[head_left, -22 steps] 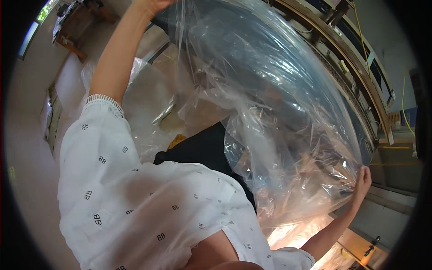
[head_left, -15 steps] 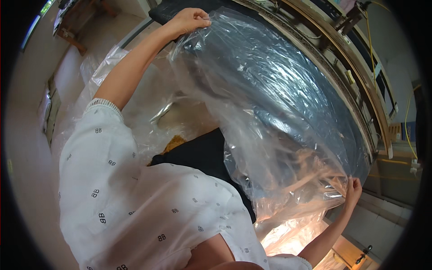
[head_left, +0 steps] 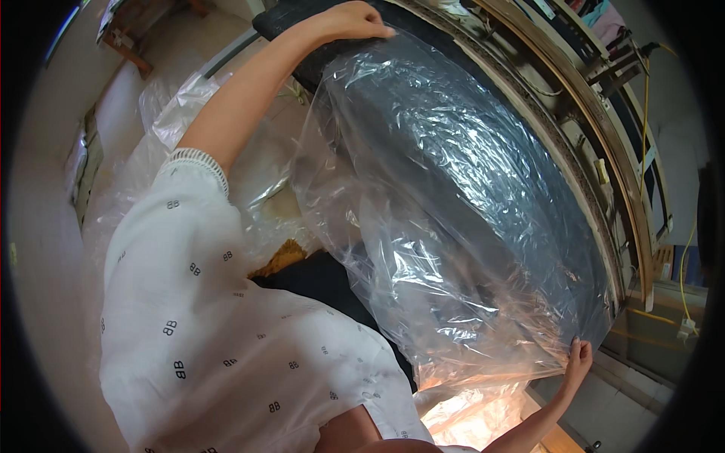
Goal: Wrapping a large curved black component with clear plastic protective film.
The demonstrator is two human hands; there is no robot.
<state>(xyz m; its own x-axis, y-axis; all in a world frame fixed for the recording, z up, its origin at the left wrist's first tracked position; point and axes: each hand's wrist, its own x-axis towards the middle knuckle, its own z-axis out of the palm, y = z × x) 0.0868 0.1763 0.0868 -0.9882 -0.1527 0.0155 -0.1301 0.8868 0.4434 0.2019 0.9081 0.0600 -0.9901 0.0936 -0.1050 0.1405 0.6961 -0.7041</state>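
A large sheet of clear plastic film [head_left: 423, 249] is stretched between my two hands. Much of it lies over a dark padded surface [head_left: 302, 74], and its crinkles throw bright reflections. At the far edge my left hand [head_left: 360, 23] pinches the film's upper corner, fingers closed. My right hand [head_left: 579, 361], far out to the right, grips the opposite corner between thumb and fingers. The near part of the film hangs in loose folds toward my lap, over black cloth [head_left: 325, 275].
Beyond the dark surface runs a long wooden rail [head_left: 596, 124] with metal parts. More clear film [head_left: 170, 121] lies heaped at the left, and brightly lit film [head_left: 483, 415] hangs at the lower right. A yellow cord [head_left: 646, 128] dangles at the right. Wooden furniture [head_left: 124, 49] stands far left.
My left hand has shifted right along the far edge, and my right hand has come lower and nearer. The film between them is drawn flatter over the dark surface.
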